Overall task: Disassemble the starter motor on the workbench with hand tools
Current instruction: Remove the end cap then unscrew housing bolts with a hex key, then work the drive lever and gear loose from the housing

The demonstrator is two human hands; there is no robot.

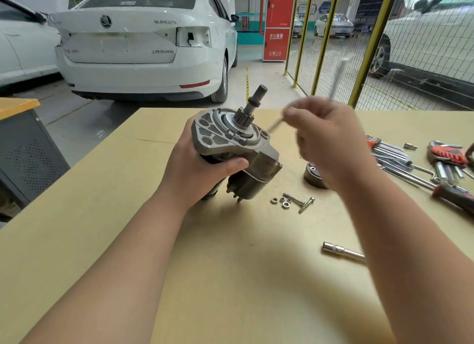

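We look across a garage floor with a white car [143, 48] parked behind a tan bench [102, 241]. Our left hand [200, 169] is wrapped around the starter motor [230, 135], thumb pressed on its housing, holding it above the bench with the pinion shaft pointing up and away. Our right hand [328, 141] has its fingers curled around a thin, blurred metal key [275, 125] whose tip is near the motor's flange. Loose nuts and bolts [292, 202], a round dark cap [311, 174] and a socket extension [341, 250] lie on the bench.
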